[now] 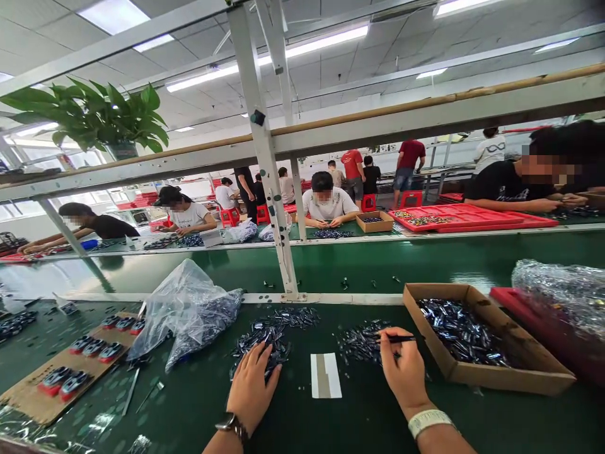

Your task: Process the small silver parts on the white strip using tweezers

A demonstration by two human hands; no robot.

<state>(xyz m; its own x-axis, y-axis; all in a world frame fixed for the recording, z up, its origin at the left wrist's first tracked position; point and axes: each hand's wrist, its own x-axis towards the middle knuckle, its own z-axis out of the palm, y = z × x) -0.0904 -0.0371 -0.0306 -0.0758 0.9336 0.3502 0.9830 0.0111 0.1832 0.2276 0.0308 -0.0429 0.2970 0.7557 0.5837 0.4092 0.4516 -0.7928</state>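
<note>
My left hand, with a dark watch at the wrist, lies palm down with spread fingers on the near edge of a pile of small dark shiny parts. A pale band circles the wrist of my right hand, whose fingers pinch a thin black tool. Its tip is at a second pile of small dark parts. Between the hands a white card with a tan strip lies on the green table.
An open cardboard box of dark parts stands right, beside a red tray. At left are a clear bag of parts and a brown board with red-and-black pieces. A white post rises ahead; several people work beyond.
</note>
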